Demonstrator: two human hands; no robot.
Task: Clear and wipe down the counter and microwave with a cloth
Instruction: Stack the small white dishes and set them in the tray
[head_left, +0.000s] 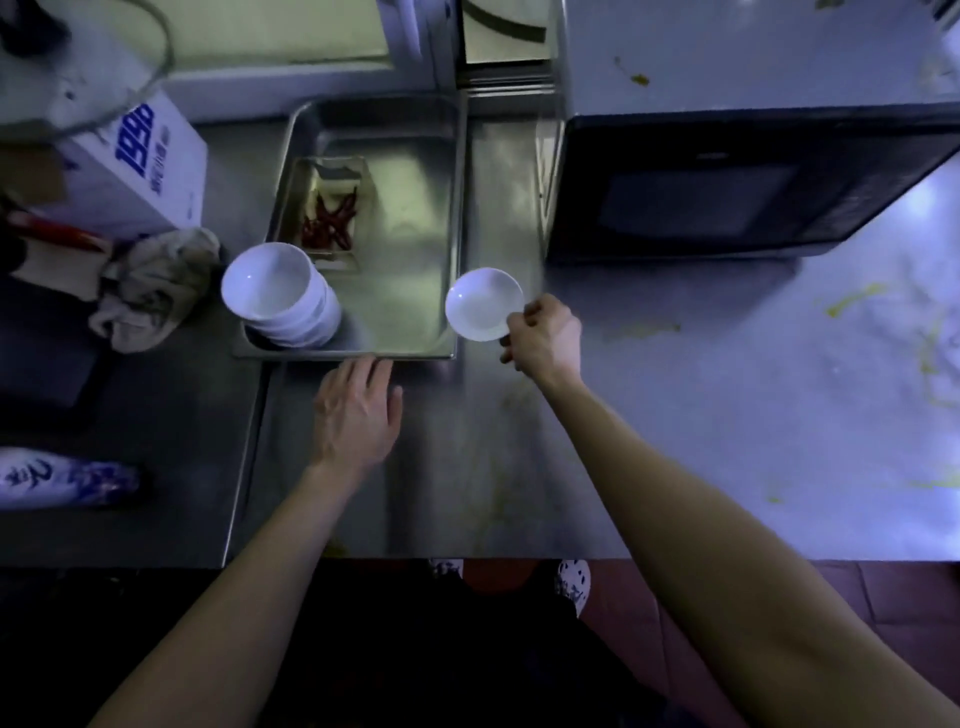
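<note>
My right hand (545, 338) pinches the rim of a small white dish (483, 302), held over the right edge of a steel tray (415, 291). Flat on the steel counter (467, 467) lies my left hand (358, 410), fingers straight, its tips at the tray's front edge. A stack of white bowls (278, 293) leans in the tray's front left corner. A crumpled grey cloth (153, 288) lies left of the tray. The black microwave (727, 182) stands at the back right, with yellow specks on its top.
Inside the tray a small clear container holds dried red chillies (332, 221). A white box with blue print (140, 166) stands at the back left. Yellow smears (852, 301) mark the counter's right part. A wrapped packet (62, 475) lies on the lower surface at left.
</note>
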